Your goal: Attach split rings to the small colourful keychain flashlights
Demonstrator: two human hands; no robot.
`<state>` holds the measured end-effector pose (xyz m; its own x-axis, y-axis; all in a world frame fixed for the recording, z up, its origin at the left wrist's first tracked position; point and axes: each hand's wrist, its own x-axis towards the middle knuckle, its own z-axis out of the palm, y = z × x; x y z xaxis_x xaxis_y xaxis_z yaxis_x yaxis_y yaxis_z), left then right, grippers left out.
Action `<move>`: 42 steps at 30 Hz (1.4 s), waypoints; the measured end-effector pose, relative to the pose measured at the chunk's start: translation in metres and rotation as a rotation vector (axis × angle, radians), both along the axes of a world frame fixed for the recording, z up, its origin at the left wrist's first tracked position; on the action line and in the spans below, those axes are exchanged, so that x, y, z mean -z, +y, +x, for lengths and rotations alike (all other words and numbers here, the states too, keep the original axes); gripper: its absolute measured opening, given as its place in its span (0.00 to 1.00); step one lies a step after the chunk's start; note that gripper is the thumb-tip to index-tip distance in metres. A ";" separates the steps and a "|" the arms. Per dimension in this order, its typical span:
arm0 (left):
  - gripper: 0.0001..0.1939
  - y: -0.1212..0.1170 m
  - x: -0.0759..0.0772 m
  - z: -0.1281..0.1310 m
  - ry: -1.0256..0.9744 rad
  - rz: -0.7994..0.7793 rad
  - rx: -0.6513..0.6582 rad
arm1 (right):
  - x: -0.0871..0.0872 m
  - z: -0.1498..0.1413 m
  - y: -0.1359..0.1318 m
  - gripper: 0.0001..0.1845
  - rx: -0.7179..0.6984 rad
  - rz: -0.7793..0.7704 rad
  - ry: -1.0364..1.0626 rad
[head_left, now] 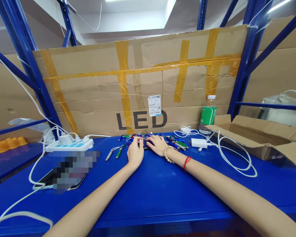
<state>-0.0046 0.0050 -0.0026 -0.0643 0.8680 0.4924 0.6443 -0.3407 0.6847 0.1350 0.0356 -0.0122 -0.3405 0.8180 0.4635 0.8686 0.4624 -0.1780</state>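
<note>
A pile of small coloured metal tubes (pixel 180 144), blue, green, red and silver, lies on the blue tabletop against the cardboard. They look like keyring penlights, but their exact kind is too small to tell. My left hand (pixel 135 153) is at the pile's near left side, fingers curled around a small piece I cannot make out. Just right of it, my right hand (pixel 158 145) rests palm down over the pile with its fingers stretched leftward, covering part of it. Left of my hands, a green tube (pixel 120 151) and a silver tube (pixel 109 154) lie apart.
A white power strip (pixel 72 144) and a blurred phone-like device (pixel 76 177) sit at left, with cables around. At right are a white charger (pixel 199 143), a looped cable (pixel 249 164), a green-labelled bottle (pixel 208 115) and an open cardboard box (pixel 261 149). Upright cardboard (pixel 98 95) stands behind.
</note>
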 end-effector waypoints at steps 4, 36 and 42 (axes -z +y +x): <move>0.08 0.000 0.000 0.000 0.009 0.018 0.001 | 0.001 0.000 0.002 0.22 0.006 -0.013 -0.009; 0.09 0.003 0.002 0.002 -0.015 0.000 0.039 | -0.002 -0.004 0.012 0.25 -0.049 -0.097 -0.100; 0.09 0.001 0.001 0.002 -0.006 -0.005 0.042 | -0.001 -0.003 0.012 0.19 -0.079 -0.036 -0.035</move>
<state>-0.0024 0.0062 -0.0036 -0.0310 0.8723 0.4880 0.6253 -0.3640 0.6903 0.1315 0.0471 -0.0115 -0.4197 0.8043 0.4208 0.8359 0.5231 -0.1662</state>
